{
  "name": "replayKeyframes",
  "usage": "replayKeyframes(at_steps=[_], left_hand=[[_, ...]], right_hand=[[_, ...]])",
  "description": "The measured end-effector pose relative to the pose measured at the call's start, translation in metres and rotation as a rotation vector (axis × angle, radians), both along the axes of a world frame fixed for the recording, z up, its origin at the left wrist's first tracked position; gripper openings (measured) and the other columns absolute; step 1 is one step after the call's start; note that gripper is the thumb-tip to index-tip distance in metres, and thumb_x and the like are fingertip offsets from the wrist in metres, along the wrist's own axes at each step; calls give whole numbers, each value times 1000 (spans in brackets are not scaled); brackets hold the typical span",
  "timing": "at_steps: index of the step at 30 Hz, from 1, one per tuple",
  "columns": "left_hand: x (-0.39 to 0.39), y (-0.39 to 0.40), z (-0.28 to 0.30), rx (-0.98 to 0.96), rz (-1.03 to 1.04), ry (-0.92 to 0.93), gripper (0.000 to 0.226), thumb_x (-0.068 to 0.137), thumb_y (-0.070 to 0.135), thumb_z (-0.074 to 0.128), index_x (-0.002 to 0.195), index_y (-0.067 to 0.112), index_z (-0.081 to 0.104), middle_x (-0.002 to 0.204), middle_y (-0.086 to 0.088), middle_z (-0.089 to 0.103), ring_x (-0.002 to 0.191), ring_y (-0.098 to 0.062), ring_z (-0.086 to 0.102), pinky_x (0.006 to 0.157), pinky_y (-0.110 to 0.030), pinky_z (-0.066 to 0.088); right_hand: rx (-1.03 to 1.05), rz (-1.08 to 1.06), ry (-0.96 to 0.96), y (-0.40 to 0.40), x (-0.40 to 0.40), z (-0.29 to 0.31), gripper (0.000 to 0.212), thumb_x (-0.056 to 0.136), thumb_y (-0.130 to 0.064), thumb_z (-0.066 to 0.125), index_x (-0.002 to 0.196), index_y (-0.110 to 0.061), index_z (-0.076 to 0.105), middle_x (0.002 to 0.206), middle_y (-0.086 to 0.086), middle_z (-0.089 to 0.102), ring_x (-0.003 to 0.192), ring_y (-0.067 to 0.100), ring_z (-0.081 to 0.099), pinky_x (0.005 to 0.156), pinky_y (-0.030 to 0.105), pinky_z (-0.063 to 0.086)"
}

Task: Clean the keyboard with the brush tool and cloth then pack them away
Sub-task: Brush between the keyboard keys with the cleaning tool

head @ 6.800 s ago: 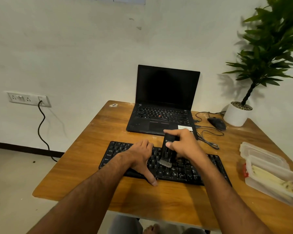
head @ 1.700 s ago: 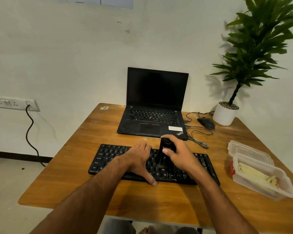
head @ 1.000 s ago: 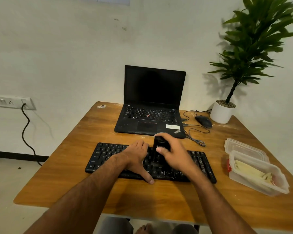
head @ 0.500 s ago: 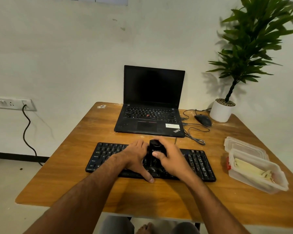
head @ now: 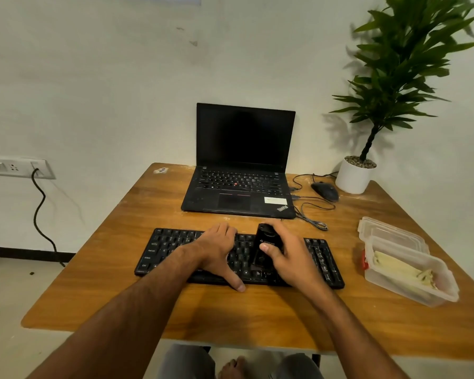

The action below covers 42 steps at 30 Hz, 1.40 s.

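A black keyboard (head: pixel 170 246) lies across the middle of the wooden table (head: pixel 121 296). My left hand (head: pixel 219 250) rests flat on its centre keys, fingers spread and thumb reaching to the front edge. My right hand (head: pixel 288 258) grips a black brush tool (head: pixel 266 242), held nearly upright with its lower end down on the keys just right of my left hand. The bristles are hidden. A clear plastic box (head: pixel 411 272) at the right holds a pale yellow cloth (head: pixel 394 266).
An open black laptop (head: pixel 241 165) stands behind the keyboard. A black mouse (head: pixel 324 191) with a looped cable and a potted plant (head: pixel 356 173) sit at the back right. The box's lid (head: pixel 389 231) lies behind the box. A wall socket (head: pixel 17 166) is at the left.
My right hand has slid the brush tool leftward along the keyboard, closer to my left hand, then drawn it slightly toward me. My left hand has stayed on the keys.
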<state>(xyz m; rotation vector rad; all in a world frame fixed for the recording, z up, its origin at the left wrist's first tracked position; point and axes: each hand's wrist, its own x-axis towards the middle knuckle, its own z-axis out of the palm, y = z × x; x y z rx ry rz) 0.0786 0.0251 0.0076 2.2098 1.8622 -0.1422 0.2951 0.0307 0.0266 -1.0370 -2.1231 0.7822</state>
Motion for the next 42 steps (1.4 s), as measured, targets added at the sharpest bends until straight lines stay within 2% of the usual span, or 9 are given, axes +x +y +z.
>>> replayKeyframes(at_steps=[2,6,11,15,19,26,32,37,42], left_hand=[[0,0,1,-2,-1,2,128,54,84,82,149,13,34,139,-2,37,126,-19,38,116,-42,41],[1,-1,2,-9,6,8,130,54,84,82,151,13,33,142,-3,36,129,-19,37,117,-42,40],[2,-1,3,-23,12,-3,136,56,82,84,156,12,26,150,-5,33,137,-22,34,121,-43,36],[1,-1,1,-24,14,-7,136,55,82,84,157,11,26,150,-5,32,137,-22,34,121,-43,36],[2,0,1,-16,15,-8,128,54,82,85,150,16,33,142,-2,36,130,-19,36,117,-42,39],[1,0,2,-18,4,2,132,55,81,85,153,12,29,147,-5,34,134,-21,35,120,-42,37],[2,-2,2,-19,14,-2,131,55,81,85,153,13,30,147,-5,35,134,-21,36,120,-42,37],[3,-2,3,-25,20,5,135,55,82,84,155,11,28,149,-6,33,136,-22,35,121,-42,35],[4,-2,4,-27,19,10,133,55,82,84,154,12,30,147,-6,34,134,-22,35,120,-43,36]], right_hand=[[-7,18,23,-2,-6,-4,36,95,-16,65,127,-29,56,110,-15,65,102,0,61,78,15,50],[-77,1,75,0,-2,-6,43,94,-14,66,134,-24,56,117,-7,65,110,7,62,88,26,55],[-79,29,-95,9,18,10,46,95,-13,66,137,-25,55,125,-11,61,117,8,56,99,30,49],[-42,-43,-43,2,23,11,47,94,-13,66,138,-27,55,123,-11,60,117,9,55,96,29,49],[39,34,-34,-15,6,-1,43,92,-17,67,132,-30,57,116,-12,66,108,4,61,90,26,52],[-41,-41,30,2,16,10,43,93,-11,67,133,-25,58,111,-22,60,106,-2,57,90,23,51],[-149,106,4,-2,26,12,41,93,-8,67,125,-33,59,118,-14,64,115,4,59,95,28,52],[-95,-60,56,4,11,15,41,94,-10,66,131,-27,58,111,-18,60,107,2,58,83,16,47],[-176,81,-67,3,12,20,44,95,-11,66,135,-27,57,121,-13,62,114,5,57,95,31,53]])
